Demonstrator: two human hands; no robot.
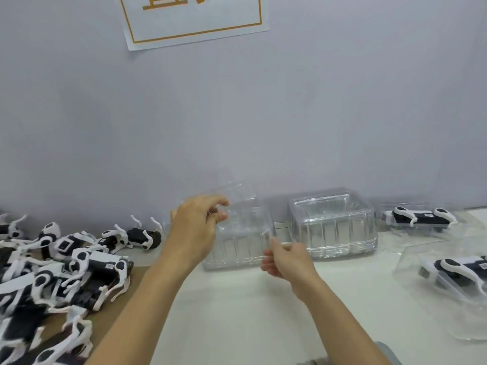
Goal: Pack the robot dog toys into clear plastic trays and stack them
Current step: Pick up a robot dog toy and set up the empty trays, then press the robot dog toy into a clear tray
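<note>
The curled fingers of the left hand point(196, 225) are pinching the upper rim of a tilted clear plastic tray point(241, 206), while the right hand point(287, 260) is gripping its near corner above a stack of clear ribbed trays point(234, 248) at the white tabletop's point(237, 312) far edge. Black-and-white robot dog toys point(60, 262) are lying heaped at the left edge, and packed trays point(448, 272) are sitting at the right edge.

Two tray stacks point(332, 225), two packed trays point(421, 218), one lifted tray point(242, 206).

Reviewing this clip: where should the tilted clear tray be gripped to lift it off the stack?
Probably by the thin rims of the top tray, one hand per side, as the left hand and right hand pinch it: its walls look flimsy and slick.
</note>
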